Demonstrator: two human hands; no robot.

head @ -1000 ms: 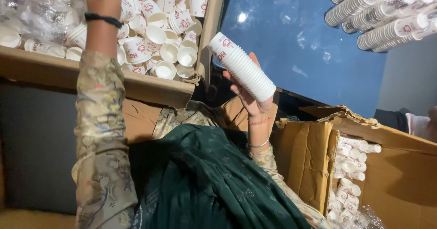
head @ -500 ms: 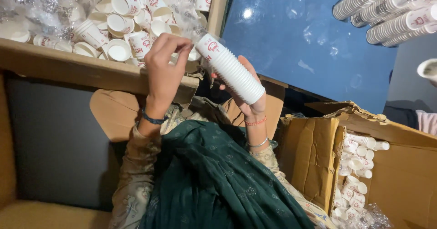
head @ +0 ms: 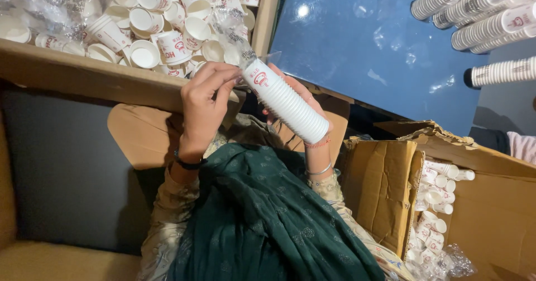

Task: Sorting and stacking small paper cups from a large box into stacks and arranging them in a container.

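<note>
The stack of paper cups (head: 287, 99) lies tilted in your right hand (head: 304, 111), fingers wrapped around it, while your left hand (head: 204, 99) pinches its thin plastic sleeve (head: 234, 32); tug hard and cups could spill.

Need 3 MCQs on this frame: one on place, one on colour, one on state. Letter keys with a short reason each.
1. Where do the loose paper cups lie?
A. in the open cardboard box at upper left
B. on the blue tabletop
C. on the green cloth

2. What colour is the tabletop?
A. red
B. blue
C. white

3. How is the cup stack held?
A. lying untouched on the table
B. resting in the right hand while the left hand pinches clear plastic film at its top
C. hanging from a hook

Key: 1 A, the cups fill the box beyond the hands. 2 B, the glossy surface is blue. 3 B, right-hand fingers wrap behind the stack and left fingertips meet the film at its upper end.
</note>
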